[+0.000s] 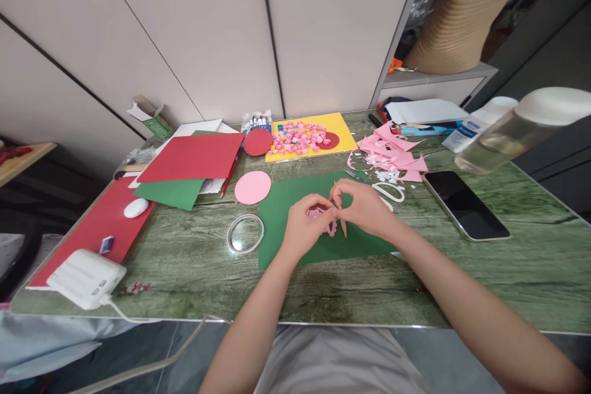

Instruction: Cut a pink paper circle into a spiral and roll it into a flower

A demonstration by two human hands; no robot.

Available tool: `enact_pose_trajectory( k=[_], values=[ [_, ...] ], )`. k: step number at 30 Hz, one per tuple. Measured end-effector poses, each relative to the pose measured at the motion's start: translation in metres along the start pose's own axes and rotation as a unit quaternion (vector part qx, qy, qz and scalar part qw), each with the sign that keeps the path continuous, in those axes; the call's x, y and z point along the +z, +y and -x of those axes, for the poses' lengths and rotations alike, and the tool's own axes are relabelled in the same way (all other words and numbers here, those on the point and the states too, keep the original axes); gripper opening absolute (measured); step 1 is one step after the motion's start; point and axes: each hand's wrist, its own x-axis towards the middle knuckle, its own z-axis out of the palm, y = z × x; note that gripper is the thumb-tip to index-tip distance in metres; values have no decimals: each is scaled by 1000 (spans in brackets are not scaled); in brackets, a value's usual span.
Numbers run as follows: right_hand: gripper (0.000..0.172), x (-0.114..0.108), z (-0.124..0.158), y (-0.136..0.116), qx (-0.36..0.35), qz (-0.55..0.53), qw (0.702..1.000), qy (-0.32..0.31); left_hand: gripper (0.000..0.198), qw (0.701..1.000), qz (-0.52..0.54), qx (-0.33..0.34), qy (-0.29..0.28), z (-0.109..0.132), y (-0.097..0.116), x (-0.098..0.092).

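Both my hands meet over a green paper sheet (277, 240) that lies flat on the table. My left hand (305, 225) is closed, its fingertips pinching a small pink paper piece (330, 228) with a wavy cut edge, partly hidden behind the fingers. Against it, my right hand (364, 203) pinches with thumb and index finger. A narrow pointed pink paper strip (343, 228) hangs below the right fingertips. White-handled scissors (391, 191) lie just beyond my right hand. A pink paper circle (253, 188) and a roll of tape (245, 234) rest to the left.
Pink paper scraps (392, 154) and a black phone (466, 206) lie right. Behind, a yellow sheet (344, 129) bears many small pink pieces. Red sheets (194, 157), a white mouse (136, 208) and a white power adapter (87, 278) sit left. A bottle (512, 129) stands at the right back.
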Motion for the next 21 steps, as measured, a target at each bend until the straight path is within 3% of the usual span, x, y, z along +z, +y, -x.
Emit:
enact_pose_trajectory(
  k=[8,11,17,21],
  values=[
    [17,-7,1,-2,15,4,1000,-21,15,1000,2,-9,29,-5,-10,-4],
    [10,-11,1,-2,22,-6,1000,-2,17,999,1,-9,43,-6,-9,-6],
    [3,-10,1,-3,-16,-3,999,36,15,999,-1,-7,51,-5,-7,-5],
    [10,-9,1,-2,-50,15,998,39,13,998,7,-1,61,-5,-6,-4]
  ],
)
